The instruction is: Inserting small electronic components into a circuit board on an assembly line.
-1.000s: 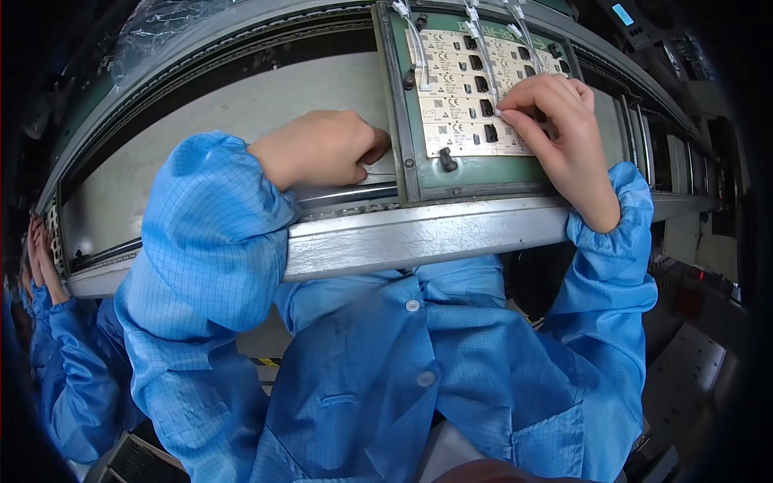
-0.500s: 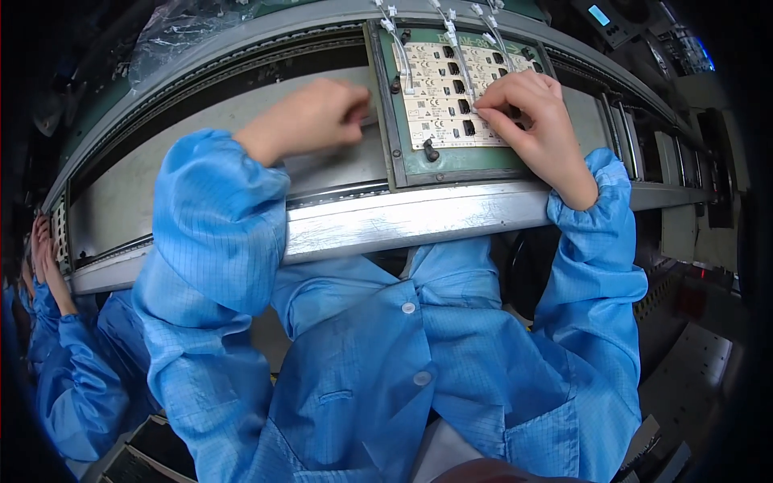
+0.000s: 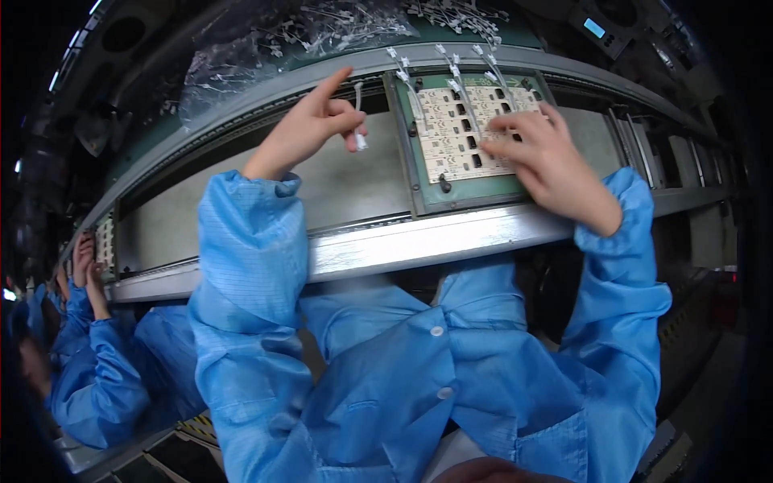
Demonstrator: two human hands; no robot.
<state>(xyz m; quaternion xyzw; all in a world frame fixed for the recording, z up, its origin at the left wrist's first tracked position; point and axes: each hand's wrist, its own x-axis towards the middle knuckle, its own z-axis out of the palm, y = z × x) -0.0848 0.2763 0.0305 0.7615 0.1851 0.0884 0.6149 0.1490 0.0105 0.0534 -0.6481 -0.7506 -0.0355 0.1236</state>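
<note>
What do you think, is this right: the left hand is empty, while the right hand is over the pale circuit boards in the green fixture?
Not empty: the left hand holds a white connector cable, as the head view shows. The right hand is over the pale circuit boards in the green fixture.

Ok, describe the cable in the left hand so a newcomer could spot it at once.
Start at the metal-railed conveyor and its green fixture. Left of the fixture, the left hand holds a short pale cable, a white connector at its lower end. Unlike the fixture's cables or those heaped beyond the conveyor, this one is in that hand.
</note>
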